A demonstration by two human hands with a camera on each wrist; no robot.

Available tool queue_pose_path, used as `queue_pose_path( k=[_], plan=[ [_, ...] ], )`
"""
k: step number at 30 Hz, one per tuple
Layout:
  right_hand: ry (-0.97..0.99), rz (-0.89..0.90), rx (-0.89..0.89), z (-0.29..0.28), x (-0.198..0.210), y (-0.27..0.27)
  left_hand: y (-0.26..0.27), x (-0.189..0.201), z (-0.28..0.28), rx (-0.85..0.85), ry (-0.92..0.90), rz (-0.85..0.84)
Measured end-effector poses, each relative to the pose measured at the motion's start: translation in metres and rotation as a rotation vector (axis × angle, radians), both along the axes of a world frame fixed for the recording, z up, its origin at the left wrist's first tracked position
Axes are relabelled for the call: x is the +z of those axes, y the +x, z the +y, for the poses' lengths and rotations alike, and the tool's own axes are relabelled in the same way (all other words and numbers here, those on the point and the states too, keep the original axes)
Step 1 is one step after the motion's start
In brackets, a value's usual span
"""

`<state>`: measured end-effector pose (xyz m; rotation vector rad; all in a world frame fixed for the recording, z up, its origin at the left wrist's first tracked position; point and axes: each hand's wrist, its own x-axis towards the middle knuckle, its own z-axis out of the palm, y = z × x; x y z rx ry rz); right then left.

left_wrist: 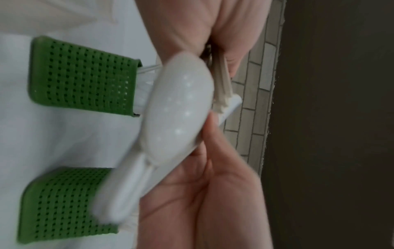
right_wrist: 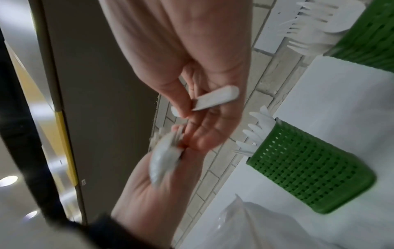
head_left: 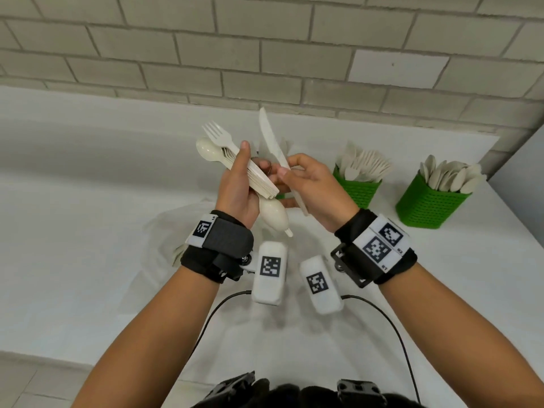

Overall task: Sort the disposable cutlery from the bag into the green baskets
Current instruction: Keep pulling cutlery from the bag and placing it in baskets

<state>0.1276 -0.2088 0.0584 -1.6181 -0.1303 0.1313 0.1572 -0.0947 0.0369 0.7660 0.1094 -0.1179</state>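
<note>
The left hand (head_left: 238, 189) grips a mixed bundle of cutlery (head_left: 250, 172), fork and spoon heads projecting beyond its fingers. Just beside it, the right hand (head_left: 312, 189) pinches a single knife (head_left: 272, 139), blade pointing up. Two green baskets (head_left: 357, 188) stand on the tabletop (head_left: 88, 201) beyond the right hand, both holding cutlery.

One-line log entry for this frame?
left hand: grips cutlery bundle | right hand: pinches knife | fork basket, spoon basket: part-filled
</note>
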Motion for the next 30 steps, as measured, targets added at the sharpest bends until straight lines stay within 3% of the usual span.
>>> queue_pose_path(
  k=[4, 8, 11, 19, 27, 30],
  plan=[
    [0.065, 0.050, -0.075, -0.005, -0.001, 0.002, -0.001, 0.008, 0.020, 0.000, -0.209, 0.031],
    [0.015, 0.188, 0.130, 0.004, -0.010, -0.009, 0.005, 0.008, 0.034, 0.014, -0.285, 0.015],
    [0.058, 0.225, 0.274, 0.016, -0.015, -0.014, 0.005, 0.007, 0.038, -0.018, -0.232, -0.011],
    [0.185, 0.309, 0.239, 0.021, -0.019, -0.012, 0.008, 0.009, 0.037, 0.054, -0.260, 0.005],
    [0.313, 0.348, 0.269, 0.023, -0.022, -0.016, 0.002, 0.015, 0.027, 0.175, -0.179, -0.095],
    [0.280, 0.318, 0.262, 0.020, -0.022, -0.018, 0.001, 0.016, 0.022, 0.163, -0.166, -0.125]
  ],
)
